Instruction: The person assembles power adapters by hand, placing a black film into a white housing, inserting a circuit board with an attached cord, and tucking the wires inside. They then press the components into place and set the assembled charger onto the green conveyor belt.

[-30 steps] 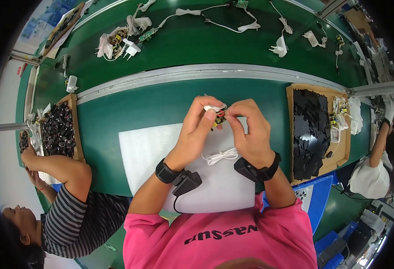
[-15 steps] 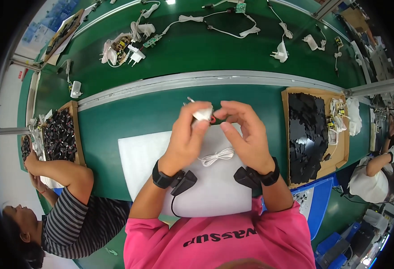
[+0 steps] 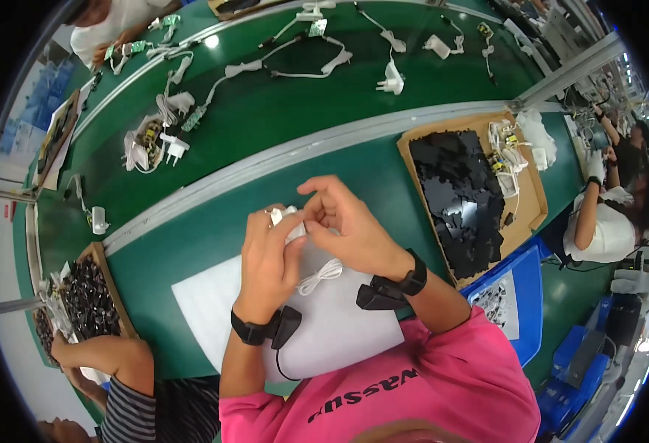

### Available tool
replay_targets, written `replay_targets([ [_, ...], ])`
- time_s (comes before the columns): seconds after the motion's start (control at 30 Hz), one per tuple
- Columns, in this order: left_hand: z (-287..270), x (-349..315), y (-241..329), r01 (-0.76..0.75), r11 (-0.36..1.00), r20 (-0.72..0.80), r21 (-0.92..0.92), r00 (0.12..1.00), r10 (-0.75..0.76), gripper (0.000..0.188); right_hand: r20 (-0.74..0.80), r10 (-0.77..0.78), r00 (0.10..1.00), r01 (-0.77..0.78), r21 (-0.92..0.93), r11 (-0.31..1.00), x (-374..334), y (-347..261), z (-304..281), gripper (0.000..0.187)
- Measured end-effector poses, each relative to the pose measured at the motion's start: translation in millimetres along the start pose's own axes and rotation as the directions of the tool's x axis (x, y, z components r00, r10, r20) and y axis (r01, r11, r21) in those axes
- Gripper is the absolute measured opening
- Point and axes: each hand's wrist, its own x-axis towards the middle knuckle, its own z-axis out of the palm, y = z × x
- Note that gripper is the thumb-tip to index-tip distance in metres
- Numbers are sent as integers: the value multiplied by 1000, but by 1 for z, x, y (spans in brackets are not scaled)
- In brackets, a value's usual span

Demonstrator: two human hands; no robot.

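My left hand (image 3: 267, 258) is closed round a small white plug-in power adapter (image 3: 293, 226), with its metal pins up by the fingertips. My right hand (image 3: 350, 232) meets it from the right. Its thumb and curled fingers come together at the adapter's edge, while the index finger arches above. Whatever lies between those fingertips is hidden. Below the hands, a tied bundle of thin white cable (image 3: 320, 276) lies on a white foam sheet (image 3: 210, 295) over the green bench.
To the right, a cardboard tray (image 3: 537, 203) holds black flat pieces and circuit boards. A blue bin (image 3: 529, 325) stands below it. A box of small black parts (image 3: 91, 299) is at left beside a co-worker's arm (image 3: 114, 356). Adapters and cables lie beyond the metal rail (image 3: 265, 159).
The view has swung to the right and tilted. My right hand has closed in on the adapter, its fingertips now at the edge; before, they were spread apart beside it.
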Motion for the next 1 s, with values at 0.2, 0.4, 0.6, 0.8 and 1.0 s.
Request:
replay_targets([
  [0.2, 1, 4, 5, -10, 998, -7, 65, 1000, 11, 33, 107, 80, 991, -77, -35, 996, 2, 0, -4, 44],
  [0.4, 0, -7, 0, 81, 989, -50, -126, 995, -87, 31, 115, -6, 993, 39, -283, 958, 0, 0, 12, 51],
  [0.6, -1, -16, 0, 226, 929, -25, -294, 969, -244, 31, 127, -35, 991, 57, -179, 982, -1, 4, 17, 55],
  [0.8, -9, -6, -10, 302, 853, 75, -426, 951, -299, 27, 82, -108, 991, 113, -59, 992, 11, 2, 12, 50],
  [1.0, -1, -11, -11, 342, 714, 9, -610, 905, -426, 24, 104, -157, 982, 182, -303, 935, 9, -6, 14, 39],
])
